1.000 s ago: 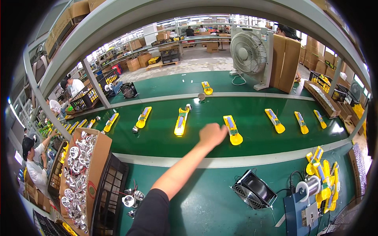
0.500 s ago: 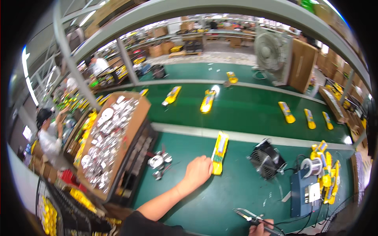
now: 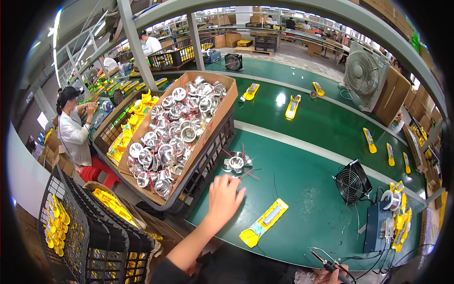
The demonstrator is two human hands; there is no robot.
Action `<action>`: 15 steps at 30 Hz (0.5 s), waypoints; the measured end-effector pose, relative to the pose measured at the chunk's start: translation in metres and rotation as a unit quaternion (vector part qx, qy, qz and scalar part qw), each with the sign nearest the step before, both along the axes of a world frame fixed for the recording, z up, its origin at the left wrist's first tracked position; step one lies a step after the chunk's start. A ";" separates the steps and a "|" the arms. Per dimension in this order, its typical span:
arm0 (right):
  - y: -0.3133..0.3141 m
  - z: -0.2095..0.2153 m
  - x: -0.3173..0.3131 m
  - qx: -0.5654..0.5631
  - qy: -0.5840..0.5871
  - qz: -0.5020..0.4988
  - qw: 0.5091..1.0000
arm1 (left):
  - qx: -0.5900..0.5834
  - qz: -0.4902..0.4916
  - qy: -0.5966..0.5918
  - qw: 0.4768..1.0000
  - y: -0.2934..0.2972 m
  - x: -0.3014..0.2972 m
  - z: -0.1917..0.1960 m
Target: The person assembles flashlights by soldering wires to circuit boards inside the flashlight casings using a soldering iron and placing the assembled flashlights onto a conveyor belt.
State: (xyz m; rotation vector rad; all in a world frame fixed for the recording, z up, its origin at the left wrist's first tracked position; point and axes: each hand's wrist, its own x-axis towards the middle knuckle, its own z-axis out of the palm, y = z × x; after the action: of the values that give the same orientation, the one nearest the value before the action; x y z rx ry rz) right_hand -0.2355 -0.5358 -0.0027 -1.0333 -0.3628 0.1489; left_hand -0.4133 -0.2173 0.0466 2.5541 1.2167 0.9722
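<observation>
My left hand (image 3: 224, 199) is over the green bench, fingers apart and holding nothing. Just beyond its fingertips lies a small group of shiny reflector cups (image 3: 236, 163) with thin red and dark wires. To its right, a yellow plastic lamp housing (image 3: 265, 222) with a pale strip and fine wires lies slantwise near the bench's front edge. My right hand (image 3: 335, 275), at the lower edge, is closed round a soldering iron (image 3: 326, 262) with a dark handle, its tip pointing up and left. A second thin metal piece beside it is too small to make out.
A cardboard box (image 3: 226, 90) full of reflector cups stands left on a black crate. A small black fan (image 3: 352, 182) and a blue soldering station (image 3: 376, 227) with a solder spool are at right. Yellow housings lie along the green conveyor (image 3: 326, 120). A co-worker (image 3: 73, 128) sits left.
My left hand has let go of the yellow housing and moved left toward the loose reflector cups. The housing now lies nearer the front edge. The view has swung left; my right hand keeps the iron.
</observation>
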 end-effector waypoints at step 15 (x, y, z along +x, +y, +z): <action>0.010 -0.011 0.007 0.005 0.074 0.064 0.995 | 0.081 0.091 0.074 0.990 0.042 0.025 -0.040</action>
State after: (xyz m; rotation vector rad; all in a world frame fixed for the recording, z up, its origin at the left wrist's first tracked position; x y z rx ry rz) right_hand -0.2283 -0.5262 -0.0135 -0.9822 -0.2951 0.3360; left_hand -0.3886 -0.1748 0.0069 2.7207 1.4917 0.9682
